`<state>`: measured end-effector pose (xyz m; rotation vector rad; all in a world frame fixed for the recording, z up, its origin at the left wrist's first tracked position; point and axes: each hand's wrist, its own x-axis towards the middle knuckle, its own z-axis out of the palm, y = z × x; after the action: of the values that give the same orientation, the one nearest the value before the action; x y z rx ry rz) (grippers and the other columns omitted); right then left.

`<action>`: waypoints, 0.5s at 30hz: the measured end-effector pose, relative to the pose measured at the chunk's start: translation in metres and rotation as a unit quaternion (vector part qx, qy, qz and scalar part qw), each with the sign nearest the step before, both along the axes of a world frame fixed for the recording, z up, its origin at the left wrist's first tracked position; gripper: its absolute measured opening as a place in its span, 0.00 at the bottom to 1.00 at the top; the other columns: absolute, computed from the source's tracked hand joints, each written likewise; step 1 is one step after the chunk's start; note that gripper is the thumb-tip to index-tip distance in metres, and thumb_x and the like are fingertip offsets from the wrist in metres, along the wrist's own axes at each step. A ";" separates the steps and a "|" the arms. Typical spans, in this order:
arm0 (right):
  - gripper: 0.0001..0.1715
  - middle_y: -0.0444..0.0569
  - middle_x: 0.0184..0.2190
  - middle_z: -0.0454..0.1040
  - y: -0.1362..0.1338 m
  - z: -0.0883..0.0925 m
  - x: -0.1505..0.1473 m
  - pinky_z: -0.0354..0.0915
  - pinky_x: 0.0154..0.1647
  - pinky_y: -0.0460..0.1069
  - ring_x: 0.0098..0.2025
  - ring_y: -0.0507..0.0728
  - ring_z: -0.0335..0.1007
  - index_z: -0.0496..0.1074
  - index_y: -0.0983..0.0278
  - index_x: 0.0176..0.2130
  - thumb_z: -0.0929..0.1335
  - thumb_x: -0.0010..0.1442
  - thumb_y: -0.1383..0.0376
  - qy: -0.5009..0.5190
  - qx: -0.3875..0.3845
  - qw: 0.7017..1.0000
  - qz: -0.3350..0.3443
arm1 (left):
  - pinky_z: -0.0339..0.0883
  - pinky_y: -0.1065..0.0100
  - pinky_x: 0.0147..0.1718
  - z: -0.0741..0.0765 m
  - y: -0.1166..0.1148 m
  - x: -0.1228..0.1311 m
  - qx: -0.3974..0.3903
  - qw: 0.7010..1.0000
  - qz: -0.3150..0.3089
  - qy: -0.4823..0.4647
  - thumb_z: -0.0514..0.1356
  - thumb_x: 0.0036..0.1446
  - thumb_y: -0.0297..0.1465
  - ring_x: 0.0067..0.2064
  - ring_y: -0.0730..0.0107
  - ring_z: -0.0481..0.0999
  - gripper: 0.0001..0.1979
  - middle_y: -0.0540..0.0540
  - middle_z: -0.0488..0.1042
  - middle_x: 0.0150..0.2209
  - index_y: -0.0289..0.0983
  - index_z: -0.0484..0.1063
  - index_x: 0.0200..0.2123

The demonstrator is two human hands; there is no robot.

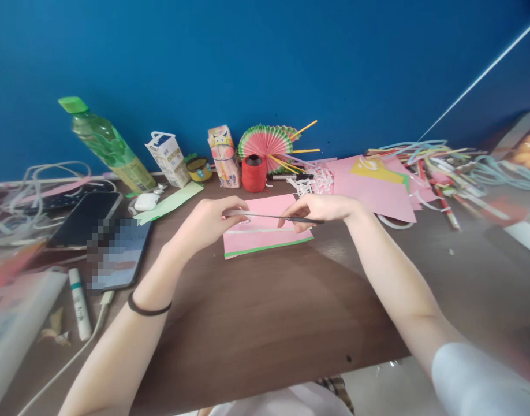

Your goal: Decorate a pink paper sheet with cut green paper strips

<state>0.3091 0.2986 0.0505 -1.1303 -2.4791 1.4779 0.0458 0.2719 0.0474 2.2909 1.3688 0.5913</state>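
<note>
**Strip and scissors held over a pink sheet.**
The left hand [213, 219] has its grip pinched closed on one end of a thin pale strip [260, 216]. The right hand [321, 209] has its grip closed round what appear to be scissors [306, 220], which meet the strip's other end just above the pink sheet [265, 238] lying on the bench [269, 312]. Judged good practice: keep the strip taut and level, with the blades square to it. Beyond are one red spool [253, 173], two cartons [170, 157], one bottle [109, 147], one paper fan [265, 141] and two phones [85, 219].
</note>
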 end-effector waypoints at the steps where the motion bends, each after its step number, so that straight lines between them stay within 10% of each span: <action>1: 0.25 0.46 0.37 0.76 0.000 0.000 0.000 0.60 0.34 0.46 0.35 0.52 0.67 0.74 0.62 0.46 0.70 0.47 0.57 -0.001 0.002 1.000 0.000 | 0.61 0.71 0.34 0.000 0.000 0.000 0.000 1.000 0.001 0.000 0.57 0.53 0.36 0.34 0.69 0.73 0.09 0.52 0.78 0.35 0.41 0.74 0.36; 15: 0.29 0.47 0.39 0.77 0.000 -0.001 -0.002 0.61 0.37 0.47 0.37 0.54 0.69 0.75 0.63 0.46 0.71 0.45 0.55 -0.009 0.019 1.000 -0.014 | 0.61 0.72 0.33 0.003 -0.002 0.001 0.005 1.000 0.001 0.006 0.57 0.52 0.36 0.33 0.69 0.73 0.09 0.52 0.78 0.35 0.41 0.74 0.35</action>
<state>0.3075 0.2986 0.0491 -1.1719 -2.4808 1.4145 0.0465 0.2697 0.0504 2.3057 1.3766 0.5874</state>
